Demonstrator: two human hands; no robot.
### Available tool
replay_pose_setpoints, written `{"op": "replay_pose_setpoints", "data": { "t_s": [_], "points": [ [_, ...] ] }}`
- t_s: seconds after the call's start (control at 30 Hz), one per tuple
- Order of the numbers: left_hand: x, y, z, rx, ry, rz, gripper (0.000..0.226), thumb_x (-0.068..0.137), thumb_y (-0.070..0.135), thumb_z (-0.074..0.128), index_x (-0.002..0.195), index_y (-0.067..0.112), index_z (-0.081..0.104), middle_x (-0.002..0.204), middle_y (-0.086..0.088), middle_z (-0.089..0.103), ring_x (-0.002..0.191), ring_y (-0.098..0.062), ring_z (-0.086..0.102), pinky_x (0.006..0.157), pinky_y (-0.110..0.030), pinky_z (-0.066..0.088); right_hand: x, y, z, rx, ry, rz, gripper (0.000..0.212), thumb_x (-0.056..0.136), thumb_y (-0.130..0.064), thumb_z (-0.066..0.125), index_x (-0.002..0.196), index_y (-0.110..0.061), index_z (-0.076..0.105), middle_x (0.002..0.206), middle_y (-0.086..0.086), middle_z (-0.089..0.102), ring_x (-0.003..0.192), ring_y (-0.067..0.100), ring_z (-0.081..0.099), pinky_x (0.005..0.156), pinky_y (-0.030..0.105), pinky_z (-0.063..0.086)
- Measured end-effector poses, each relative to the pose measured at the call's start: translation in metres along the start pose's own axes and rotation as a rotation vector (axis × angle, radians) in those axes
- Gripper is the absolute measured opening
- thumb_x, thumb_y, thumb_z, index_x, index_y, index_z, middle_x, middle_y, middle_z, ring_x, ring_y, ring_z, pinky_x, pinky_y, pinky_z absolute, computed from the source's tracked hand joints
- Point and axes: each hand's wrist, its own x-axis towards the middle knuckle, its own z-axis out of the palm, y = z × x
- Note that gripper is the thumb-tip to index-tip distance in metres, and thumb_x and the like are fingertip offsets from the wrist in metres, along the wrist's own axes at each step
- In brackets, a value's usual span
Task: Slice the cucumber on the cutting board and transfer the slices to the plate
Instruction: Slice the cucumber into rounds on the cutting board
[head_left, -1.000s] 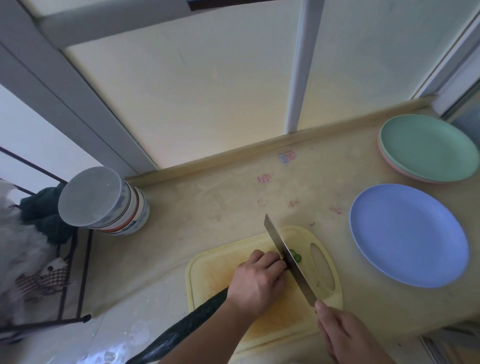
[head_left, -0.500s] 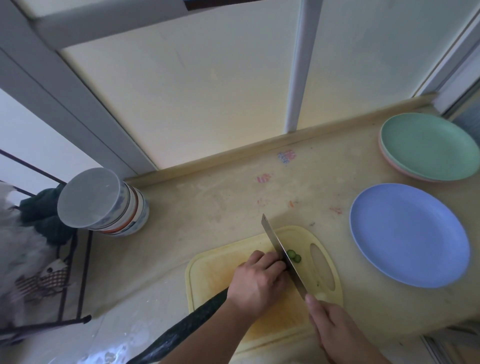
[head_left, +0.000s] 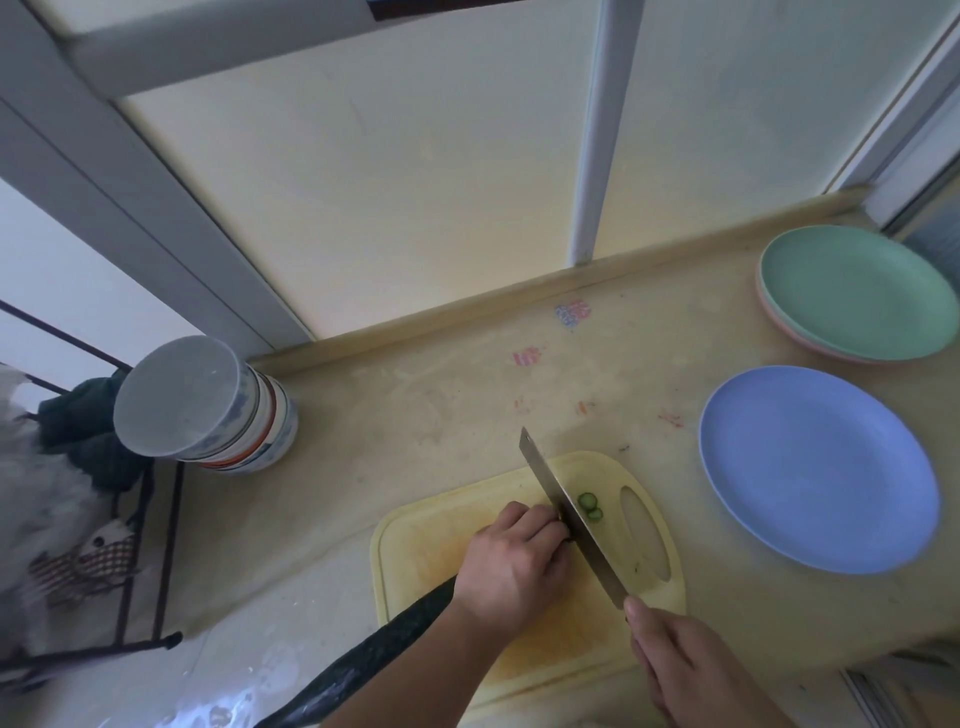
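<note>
The cutting board (head_left: 415, 540) is pale yellow with orange staining, the cucumber (head_left: 363, 660) very dark green, its slices (head_left: 589, 505) light green with darker rims. One plate (head_left: 815, 467) is periwinkle blue; another plate (head_left: 852, 291) is mint green over a pink one (head_left: 779, 325). The stacked bowls (head_left: 260, 431) carry blue, white and orange-red bands.

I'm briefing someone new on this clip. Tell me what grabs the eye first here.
The knife stands out, its blade angled across the yellow cutting board, gripped by the right hand. The left hand holds the dark cucumber beside the blade, two slices lying past it. Right of the board sits an empty blue plate.
</note>
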Motion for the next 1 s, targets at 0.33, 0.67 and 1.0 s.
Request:
{"op": "replay_pose_setpoints", "data": {
  "t_s": [0.33, 0.67, 1.0],
  "points": [
    [-0.001, 0.000, 0.000, -0.008, -0.028, -0.014, 0.015, 0.084, 0.021, 0.061, 0.089, 0.025, 0.075, 0.099, 0.014, 0.069, 0.084, -0.013, 0.061, 0.049, -0.025, 0.049, -0.009, 0.001, 0.004, -0.008, 0.091, 0.022, 0.051, 0.096, -0.044, 0.048, 0.053, -0.016, 0.048, 0.045, -0.001, 0.048, 0.045, 0.004, 0.045, 0.056, 0.023, 0.038],
    [0.001, 0.000, -0.001, -0.019, -0.027, -0.013, 0.014, 0.086, 0.022, 0.061, 0.089, 0.024, 0.075, 0.099, 0.013, 0.069, 0.083, -0.013, 0.061, 0.050, -0.026, 0.051, -0.006, -0.011, 0.011, 0.043, 0.042, 0.081, 0.055, 0.096, -0.047, 0.045, 0.051, -0.016, 0.048, 0.045, 0.000, 0.048, 0.049, 0.011, 0.047, 0.061, 0.029, 0.040],
    [0.001, 0.002, -0.002, -0.048, 0.019, -0.033, 0.007, 0.081, 0.017, 0.074, 0.087, 0.020, 0.074, 0.094, 0.009, 0.069, 0.081, -0.013, 0.062, 0.049, -0.026, 0.053, 0.009, -0.005, -0.001, -0.004, 0.048, 0.063, 0.053, 0.096, -0.054, 0.035, 0.057, -0.017, 0.038, 0.044, -0.004, 0.039, 0.042, 0.008, 0.038, 0.053, 0.023, 0.033]
  ]
}}
